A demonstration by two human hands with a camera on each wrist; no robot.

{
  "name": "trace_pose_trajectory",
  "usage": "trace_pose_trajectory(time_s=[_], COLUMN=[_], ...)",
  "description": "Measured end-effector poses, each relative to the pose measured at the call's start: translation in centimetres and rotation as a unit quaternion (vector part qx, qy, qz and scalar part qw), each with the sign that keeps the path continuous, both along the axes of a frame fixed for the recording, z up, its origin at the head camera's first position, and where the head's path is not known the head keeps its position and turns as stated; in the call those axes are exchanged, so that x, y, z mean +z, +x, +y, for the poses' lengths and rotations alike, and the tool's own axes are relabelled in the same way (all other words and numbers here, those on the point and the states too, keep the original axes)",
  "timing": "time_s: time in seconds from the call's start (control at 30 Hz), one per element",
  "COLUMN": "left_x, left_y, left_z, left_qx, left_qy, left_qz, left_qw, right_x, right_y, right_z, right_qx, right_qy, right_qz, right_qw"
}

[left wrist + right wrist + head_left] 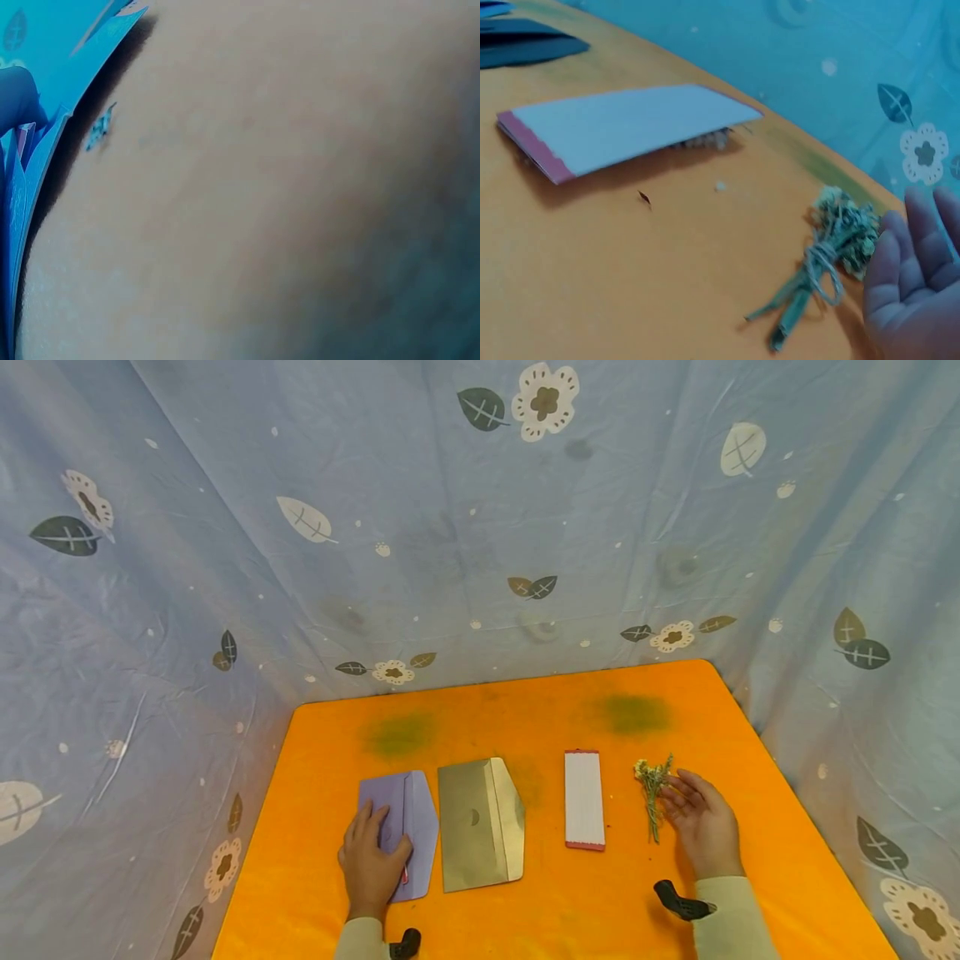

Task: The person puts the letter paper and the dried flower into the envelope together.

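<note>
Plainly unlabelled, lilac envelope (408, 827) lies under flat left hand (369, 864); right hand (701, 822) open.

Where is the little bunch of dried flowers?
In the head view, the small tied bunch of dried flowers lies on the orange table's right side, beside the right hand.

We are looking at an orange table (525, 910) with two dull green smudges near its far edge. A gold envelope (478, 823) is lying on it, flap open to the right, and a white card with red ends (584, 799) is resting beside that. A blue cloth printed with leaves and flowers (480, 527) is hanging behind and around the sides.
</note>
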State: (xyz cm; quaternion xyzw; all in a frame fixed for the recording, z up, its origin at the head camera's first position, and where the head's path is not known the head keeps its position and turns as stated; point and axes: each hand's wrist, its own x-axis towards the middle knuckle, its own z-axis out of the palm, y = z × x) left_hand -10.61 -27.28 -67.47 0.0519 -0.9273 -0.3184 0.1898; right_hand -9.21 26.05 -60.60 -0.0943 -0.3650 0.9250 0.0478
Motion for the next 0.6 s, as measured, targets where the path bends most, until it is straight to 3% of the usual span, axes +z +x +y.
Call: trace_pose_trajectory(time_s=[0.3,0.6], left_x=[0.11,0.49], left_y=[-0.04,0.04], left_z=[0.12,0.26], left_qx=[-0.001,0.0], left_qy=[0.001,0.002], left_qz=[0.004,-0.003], left_qw=[1.0,1.0], right_x=[0.0,0.42], right_y=[0.3,-0.55], right_z=[0.5,0.12], right_qx=[-0.018,0.02], right_qy=[0.061,0.187], right_qz=[-0.073,-0.153], right_qw=[0.995,0.97])
